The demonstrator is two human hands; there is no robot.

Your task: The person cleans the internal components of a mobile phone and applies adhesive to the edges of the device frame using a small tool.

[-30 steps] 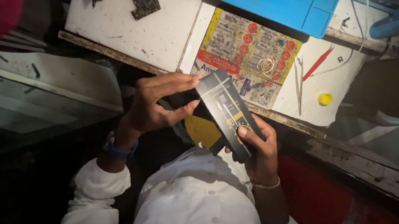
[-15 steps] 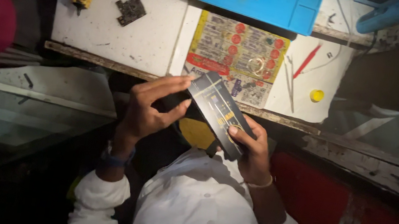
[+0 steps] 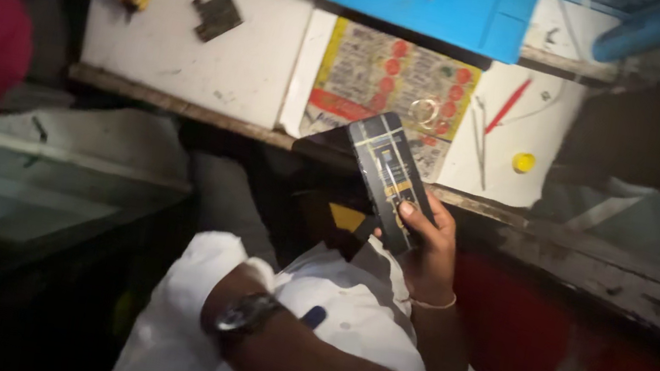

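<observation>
White bench [image 3: 191, 58] behind; right hand [image 3: 430, 250] grips dark opened phone [image 3: 389, 177].

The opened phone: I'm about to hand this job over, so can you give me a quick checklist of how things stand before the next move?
1. Opened phone in the right hand: ok, thumb on its face, fingers behind.
2. Second hand supporting it: not ok; the left forearm with the wristwatch crosses the lap and its hand is out of view.
3. Phone over the bench: ok, its upper end reaches over the bench edge.
4. Tweezers and red tool near: ok, on the white sheet.
5. Small yellow cap: ok, apart from the tools.
6. Loose screws: cannot tell.
</observation>
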